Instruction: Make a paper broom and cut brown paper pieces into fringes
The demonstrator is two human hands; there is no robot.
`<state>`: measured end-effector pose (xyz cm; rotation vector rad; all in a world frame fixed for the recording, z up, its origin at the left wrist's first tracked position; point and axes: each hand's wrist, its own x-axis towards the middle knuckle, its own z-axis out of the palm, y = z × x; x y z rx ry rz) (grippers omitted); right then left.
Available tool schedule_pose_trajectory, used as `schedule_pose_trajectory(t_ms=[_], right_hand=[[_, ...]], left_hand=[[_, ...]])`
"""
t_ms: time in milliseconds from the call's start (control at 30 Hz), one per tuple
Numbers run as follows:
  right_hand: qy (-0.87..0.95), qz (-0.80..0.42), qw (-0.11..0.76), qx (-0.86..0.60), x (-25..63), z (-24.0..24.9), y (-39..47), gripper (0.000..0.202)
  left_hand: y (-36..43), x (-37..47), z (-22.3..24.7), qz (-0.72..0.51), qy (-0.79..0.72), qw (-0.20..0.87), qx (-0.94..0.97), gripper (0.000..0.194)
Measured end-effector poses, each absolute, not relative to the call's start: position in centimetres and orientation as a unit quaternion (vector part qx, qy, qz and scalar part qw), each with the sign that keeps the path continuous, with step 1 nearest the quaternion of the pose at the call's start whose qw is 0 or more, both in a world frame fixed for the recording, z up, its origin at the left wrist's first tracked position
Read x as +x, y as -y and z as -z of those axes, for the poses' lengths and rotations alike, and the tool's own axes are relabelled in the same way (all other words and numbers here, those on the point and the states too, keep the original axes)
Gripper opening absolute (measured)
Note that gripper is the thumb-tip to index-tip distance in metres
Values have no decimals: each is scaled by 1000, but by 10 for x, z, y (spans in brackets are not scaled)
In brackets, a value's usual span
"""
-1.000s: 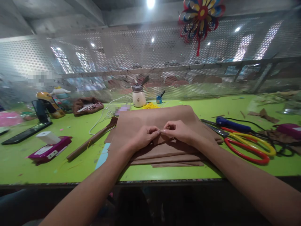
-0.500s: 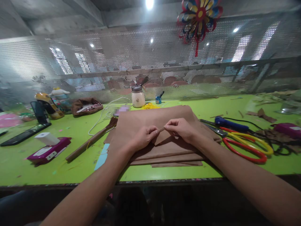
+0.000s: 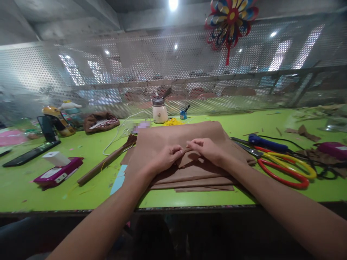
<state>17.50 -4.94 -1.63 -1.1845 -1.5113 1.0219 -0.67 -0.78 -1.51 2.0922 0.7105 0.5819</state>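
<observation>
A stack of brown paper-like sheets (image 3: 162, 139) lies in front of me. Over its middle, my left hand (image 3: 169, 157) pinches one end of a thin brown strip (image 3: 185, 150) between thumb and fingers. The strip's other end is at the fingertips of my right hand (image 3: 207, 150), which is also closed in a pinch. Under the hands is a small angular brown piece (image 3: 187, 161), partly in shadow; whether it joins the strip I cannot tell.
Left of the stack lie a brown wrapped stick (image 3: 103, 164), a purple power strip (image 3: 65, 173) with a white plug, and a phone (image 3: 31, 153). Red-and-yellow-handled scissors (image 3: 284, 169) and a blue-handled tool (image 3: 268, 143) lie right. Behind stand a cream jug (image 3: 159, 113) and blue bottle (image 3: 183, 115).
My right hand has shifted slightly down and its fingertips have moved left along the strip. My left hand stays almost still. The whole view has moved a little.
</observation>
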Motion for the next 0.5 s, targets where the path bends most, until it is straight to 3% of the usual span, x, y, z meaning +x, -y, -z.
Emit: schedule_pose_trajectory(t_ms=[167, 500], right_hand=[[648, -379, 444, -489, 176, 21, 49, 31], [565, -517, 452, -458, 185, 26, 41, 30]], left_hand=[[9, -5, 13, -223, -295, 415, 831, 35], [5, -7, 12, -223, -319, 431, 814, 34]])
